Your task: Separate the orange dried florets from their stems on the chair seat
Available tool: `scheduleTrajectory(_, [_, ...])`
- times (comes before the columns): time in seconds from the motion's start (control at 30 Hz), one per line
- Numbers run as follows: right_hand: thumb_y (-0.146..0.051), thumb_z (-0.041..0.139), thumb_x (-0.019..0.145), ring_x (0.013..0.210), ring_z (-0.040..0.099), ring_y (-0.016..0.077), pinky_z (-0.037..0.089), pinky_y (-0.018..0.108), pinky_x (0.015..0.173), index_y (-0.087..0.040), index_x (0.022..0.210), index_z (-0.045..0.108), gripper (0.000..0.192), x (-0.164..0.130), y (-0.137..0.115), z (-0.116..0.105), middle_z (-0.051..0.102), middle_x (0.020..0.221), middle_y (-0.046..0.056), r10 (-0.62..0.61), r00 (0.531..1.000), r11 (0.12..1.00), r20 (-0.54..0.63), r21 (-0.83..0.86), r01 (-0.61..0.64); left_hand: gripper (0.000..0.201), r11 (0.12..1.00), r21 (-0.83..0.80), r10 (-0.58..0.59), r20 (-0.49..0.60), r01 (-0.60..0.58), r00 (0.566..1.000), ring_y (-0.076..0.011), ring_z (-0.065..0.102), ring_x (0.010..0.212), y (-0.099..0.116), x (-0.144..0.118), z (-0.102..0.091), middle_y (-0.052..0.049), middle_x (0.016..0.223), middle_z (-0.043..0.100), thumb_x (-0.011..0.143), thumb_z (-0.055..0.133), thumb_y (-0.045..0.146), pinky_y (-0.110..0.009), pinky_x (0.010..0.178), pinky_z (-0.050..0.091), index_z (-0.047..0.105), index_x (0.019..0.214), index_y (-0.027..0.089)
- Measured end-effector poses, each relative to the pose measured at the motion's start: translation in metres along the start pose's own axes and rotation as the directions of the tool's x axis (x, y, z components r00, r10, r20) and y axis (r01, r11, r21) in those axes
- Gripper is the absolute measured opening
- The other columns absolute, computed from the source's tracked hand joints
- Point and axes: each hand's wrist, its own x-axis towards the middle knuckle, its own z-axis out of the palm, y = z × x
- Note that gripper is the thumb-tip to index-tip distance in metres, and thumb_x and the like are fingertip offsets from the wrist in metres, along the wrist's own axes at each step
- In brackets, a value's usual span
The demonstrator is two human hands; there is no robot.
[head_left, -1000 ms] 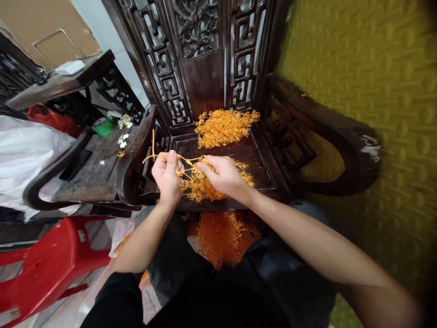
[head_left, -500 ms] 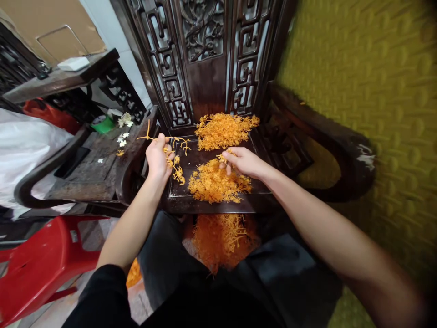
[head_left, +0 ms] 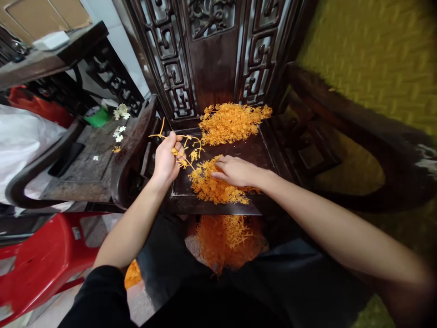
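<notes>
A lived-in home room, pressed into use for sorting: carved dark-wood armchair (head_left: pixel 218 68) against a yellow textured wall (head_left: pixel 375 59), matching wooden side table (head_left: pixel 92 159), red plastic chair (head_left: pixel 44 269), orange fungus strands (head_left: pixel 232 123) heaped on the seat.

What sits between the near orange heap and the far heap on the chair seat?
Head view: mostly bare dark seat between near heap and far heap; the right hand rests on the near heap.
</notes>
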Motion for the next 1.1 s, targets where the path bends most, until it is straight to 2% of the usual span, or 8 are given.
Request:
scheduleTrajectory(0.23, [-0.026, 0.066, 0.091, 0.106, 0.062, 0.0277, 0.048, 0.047, 0.099, -0.015, 0.099, 0.07, 0.014, 0.0, -0.02, -0.022, 0.07, 0.111, 0.015, 0.188, 0.922, 0.925, -0.339, 0.376, -0.051, 0.034, 0.998, 0.005, 0.066, 0.05, -0.066, 0.997, -0.0057, 0.038, 0.043, 0.003, -0.006, 0.007, 0.006, 0.055, 0.042, 0.091, 0.075, 0.044, -0.019, 0.04, 0.032, 0.063, 0.074, 0.017])
scheduleTrajectory(0.33, [-0.047, 0.064, 0.094, 0.097, 0.067, 0.0233, 0.053, 0.041, 0.087, -0.019, 0.1, 0.069, 0.029, 0.003, -0.046, -0.031, 0.073, 0.104, 0.011, 0.286, 0.939, 0.557, -0.189, 0.831, -0.002, 0.033, 0.991, -0.003, 0.131, 0.089, -0.131, 0.987, -0.006, 0.04, 0.045, -0.003, -0.014, 0.015, 0.006, 0.057, 0.043, 0.09, 0.076, 0.043, -0.019, 0.042, 0.036, 0.063, 0.075, 0.017])
scheduleTrajectory(0.43, [-0.055, 0.064, 0.093, 0.081, 0.065, 0.0179, 0.052, 0.035, 0.076, -0.02, 0.088, 0.067, 0.035, 0.007, -0.062, -0.031, 0.072, 0.09, 0.007, 0.237, 0.968, 0.24, -0.076, 0.971, 0.017, 0.034, 0.987, 0.028, 0.151, 0.139, -0.156, 0.979, -0.006, 0.037, 0.044, -0.008, -0.024, 0.025, 0.007, 0.055, 0.039, 0.089, 0.077, 0.044, -0.02, 0.042, 0.035, 0.063, 0.075, 0.017])
scheduleTrajectory(0.5, [-0.05, 0.07, 0.089, 0.07, 0.06, 0.0146, 0.05, 0.033, 0.071, -0.02, 0.079, 0.064, 0.032, 0.007, -0.058, -0.028, 0.068, 0.077, 0.003, 0.33, 0.936, 0.289, -0.124, 0.957, 0.026, 0.036, 0.987, 0.018, 0.159, 0.118, -0.162, 0.98, -0.0054, 0.032, 0.042, -0.005, -0.028, 0.029, 0.008, 0.053, 0.034, 0.089, 0.077, 0.045, -0.019, 0.04, 0.03, 0.061, 0.073, 0.017])
scheduleTrajectory(0.6, [-0.04, 0.076, 0.084, 0.063, 0.055, 0.0144, 0.047, 0.033, 0.068, -0.019, 0.072, 0.063, 0.028, 0.003, -0.034, -0.024, 0.064, 0.067, 0.001, 0.507, 0.824, 0.547, -0.254, 0.834, -0.079, 0.043, 0.963, -0.076, 0.258, -0.007, -0.258, 0.966, -0.0043, 0.029, 0.041, 0.015, -0.028, 0.026, 0.009, 0.053, 0.031, 0.091, 0.074, 0.047, -0.018, 0.038, 0.024, 0.054, 0.068, 0.018])
scheduleTrajectory(0.7, [-0.033, 0.077, 0.083, 0.066, 0.061, 0.0175, 0.05, 0.035, 0.068, -0.019, 0.073, 0.061, 0.024, -0.006, -0.016, -0.026, 0.067, 0.07, 0.004, 0.619, 0.751, 0.488, -0.229, 0.862, -0.14, 0.046, 0.922, -0.146, 0.343, -0.129, -0.36, 0.931, -0.0038, 0.03, 0.041, 0.039, -0.024, 0.015, 0.009, 0.052, 0.031, 0.093, 0.072, 0.049, -0.018, 0.038, 0.022, 0.049, 0.067, 0.018])
scheduleTrajectory(0.9, [-0.025, 0.068, 0.088, 0.063, 0.053, 0.0109, 0.039, 0.026, 0.054, -0.018, 0.101, 0.065, 0.015, -0.016, -0.056, -0.028, 0.069, 0.087, 0.004, 0.351, 0.935, 0.1, -0.039, 0.995, 0.004, 0.046, 0.961, -0.179, 0.203, -0.056, -0.21, 0.978, -0.0032, 0.026, 0.039, 0.034, -0.031, 0.014, 0.009, 0.053, 0.03, 0.093, 0.07, 0.05, -0.016, 0.035, 0.021, 0.05, 0.068, 0.017])
scheduleTrajectory(1.1, [-0.054, 0.067, 0.09, 0.057, 0.038, 0.0089, 0.03, 0.024, 0.051, -0.019, 0.08, 0.061, 0.037, 0.001, -0.095, -0.019, 0.047, 0.067, -0.005, 0.358, 0.918, 0.219, -0.168, 0.971, 0.093, 0.047, 0.97, -0.146, 0.192, -0.023, -0.193, 0.981, -0.0029, 0.027, 0.04, 0.017, -0.04, 0.03, 0.01, 0.052, 0.031, 0.091, 0.072, 0.053, -0.015, 0.035, 0.021, 0.052, 0.07, 0.016])
